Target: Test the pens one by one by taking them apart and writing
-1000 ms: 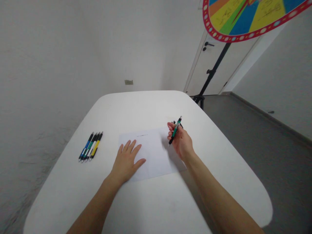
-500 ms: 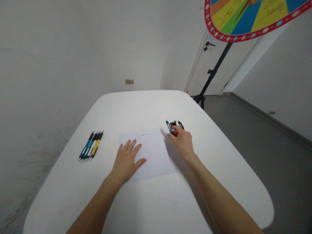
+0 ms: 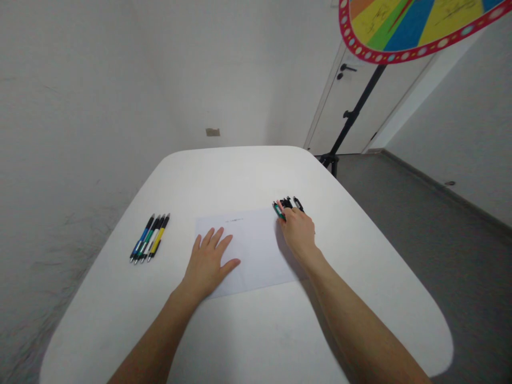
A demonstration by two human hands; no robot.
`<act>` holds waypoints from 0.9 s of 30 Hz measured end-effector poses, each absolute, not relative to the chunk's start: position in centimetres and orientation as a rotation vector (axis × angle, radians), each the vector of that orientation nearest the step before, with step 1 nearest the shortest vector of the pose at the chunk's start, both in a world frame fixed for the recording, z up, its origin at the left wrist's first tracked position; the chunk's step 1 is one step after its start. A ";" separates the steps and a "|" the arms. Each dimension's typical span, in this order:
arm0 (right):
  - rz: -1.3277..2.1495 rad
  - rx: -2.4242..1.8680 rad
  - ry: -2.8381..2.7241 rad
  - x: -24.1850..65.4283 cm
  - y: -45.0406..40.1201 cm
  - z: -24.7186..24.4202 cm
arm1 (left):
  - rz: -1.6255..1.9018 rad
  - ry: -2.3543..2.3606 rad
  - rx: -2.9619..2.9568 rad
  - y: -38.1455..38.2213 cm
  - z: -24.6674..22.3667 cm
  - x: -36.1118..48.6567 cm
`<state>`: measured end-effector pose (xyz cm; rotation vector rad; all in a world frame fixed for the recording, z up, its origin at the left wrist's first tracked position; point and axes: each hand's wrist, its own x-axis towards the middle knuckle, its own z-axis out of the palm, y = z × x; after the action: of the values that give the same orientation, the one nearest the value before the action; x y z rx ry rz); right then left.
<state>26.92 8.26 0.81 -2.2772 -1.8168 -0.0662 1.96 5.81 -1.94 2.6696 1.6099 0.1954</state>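
My left hand lies flat with spread fingers on the left part of a white sheet of paper, which has a short line of small writing near its top edge. At the sheet's upper right corner, my right hand is closed around a green pen, low over the table. Just beyond its fingers are several black pens, partly hidden by the hand.
Several pens in blue, green, white and yellow lie side by side on the left of the white table. Behind the table's far right corner, a colourful wheel stands on a black stand before a door.
My right hand has lowered the green pen to the table beside the black pens. The left hand has stayed in place on the sheet. The view has shifted slightly.
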 end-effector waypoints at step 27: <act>-0.082 -2.099 -1.771 25.5 5.9 0.4 | 0.425 2.630 2.052 7.9 2.4 -4.1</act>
<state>25.51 5.91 0.40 -2.0989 -1.7711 -0.0823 -4.15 7.86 2.40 2.0516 2.6299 0.4247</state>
